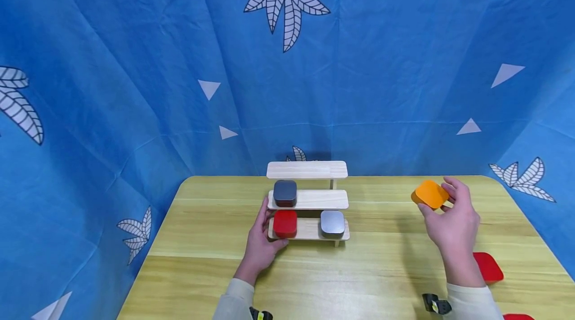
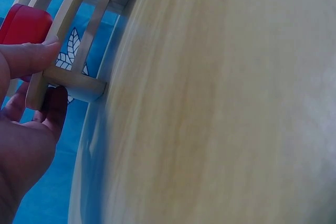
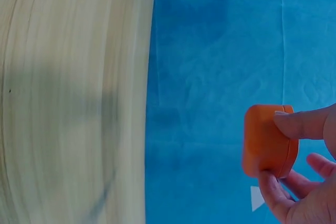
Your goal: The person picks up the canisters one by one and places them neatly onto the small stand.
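Note:
A wooden three-tier display rack (image 1: 314, 200) stands near the back of the table. My left hand (image 1: 262, 247) grips the left end of its lower tiers; in the left wrist view the thumb lies by the red tin and the fingers curl under the wooden frame (image 2: 68, 19). On the bottom tier sit a red tin (image 1: 285, 223) at the left and a silver tin (image 1: 332, 224) at the right. A dark blue tin (image 1: 285, 193) is on the middle tier's left end. Above the table at right, my right hand (image 1: 453, 220) pinches an orange tin (image 1: 431, 194) between thumb and fingers.
Partly behind the right forearm, a red tin (image 1: 488, 267) lies on the wooden table (image 1: 359, 280). Another red thing (image 1: 517, 317) shows at the bottom edge, mostly cut off. A blue patterned cloth (image 1: 382, 60) hangs behind and beside the table.

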Tool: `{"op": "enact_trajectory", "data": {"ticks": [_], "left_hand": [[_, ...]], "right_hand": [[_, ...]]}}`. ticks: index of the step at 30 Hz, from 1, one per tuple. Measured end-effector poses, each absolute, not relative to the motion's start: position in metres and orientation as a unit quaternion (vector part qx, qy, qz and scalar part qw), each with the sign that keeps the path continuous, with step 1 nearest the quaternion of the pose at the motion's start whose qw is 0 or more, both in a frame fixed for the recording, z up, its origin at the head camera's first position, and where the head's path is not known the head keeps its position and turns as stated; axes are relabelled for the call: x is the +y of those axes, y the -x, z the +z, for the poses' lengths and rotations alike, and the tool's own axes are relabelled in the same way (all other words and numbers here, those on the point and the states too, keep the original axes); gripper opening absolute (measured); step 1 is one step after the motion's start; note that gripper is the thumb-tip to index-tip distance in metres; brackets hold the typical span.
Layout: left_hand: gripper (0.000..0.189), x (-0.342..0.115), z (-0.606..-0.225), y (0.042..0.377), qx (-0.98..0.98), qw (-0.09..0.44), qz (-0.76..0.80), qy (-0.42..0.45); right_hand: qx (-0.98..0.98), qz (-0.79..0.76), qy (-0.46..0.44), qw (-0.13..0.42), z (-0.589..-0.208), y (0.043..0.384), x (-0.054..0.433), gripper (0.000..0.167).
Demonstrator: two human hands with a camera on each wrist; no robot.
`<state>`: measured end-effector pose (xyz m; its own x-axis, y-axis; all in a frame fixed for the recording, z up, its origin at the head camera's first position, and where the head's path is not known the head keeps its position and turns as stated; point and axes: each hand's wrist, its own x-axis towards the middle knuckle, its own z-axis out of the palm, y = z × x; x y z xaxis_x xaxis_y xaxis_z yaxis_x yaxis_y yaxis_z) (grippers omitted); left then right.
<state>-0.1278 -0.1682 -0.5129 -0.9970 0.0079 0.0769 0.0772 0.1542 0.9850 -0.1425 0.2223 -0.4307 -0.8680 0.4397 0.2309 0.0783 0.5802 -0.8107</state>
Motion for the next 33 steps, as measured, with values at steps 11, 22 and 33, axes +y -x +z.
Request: {"op": "enact_trajectory", "data": {"ticks": [11,22,33], "left_hand": [[0.117,-0.164,-0.490,0.119,-0.755,0.032,-0.654,0.036],[0.117,-0.164,-0.492,0.119,-0.760,0.027,-0.649,0.022],[0.116,-0.164,-0.493,0.118,-0.761,0.034,-0.648,0.020]], "right_hand": [[-0.866,0.433,0.128,0.213,-0.424,0.142,0.213,0.081],[-0.864,0.441,0.111,0.214,-0.422,0.141,0.203,0.081],[-0.861,0.453,0.087,0.214,-0.419,0.139,0.191,0.082]]}}
